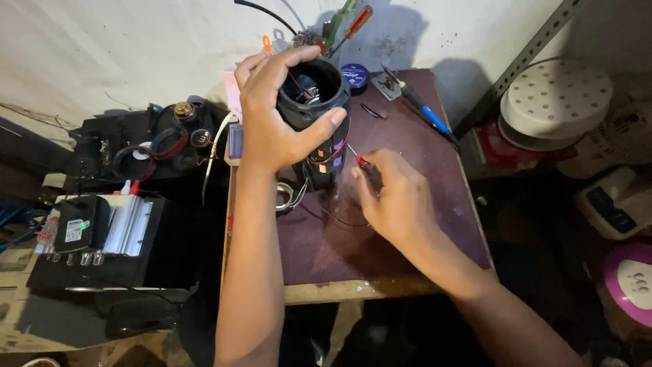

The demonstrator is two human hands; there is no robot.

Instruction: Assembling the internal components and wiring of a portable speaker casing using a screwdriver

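The left hand has its fingers wrapped around a black tube standing on the dark counter. The right hand pinches a small red screwdriver beside it. A blue tool lies far right, by the white wall.

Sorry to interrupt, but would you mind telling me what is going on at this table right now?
A person steadies an upright black cylindrical housing, open at the top with wires inside, gripping its rim with the left hand. The right hand holds a small red-handled screwdriver against the housing's lower side. It stands on a dark worktable, where a blue-handled soldering iron and a small round tin lie behind it.
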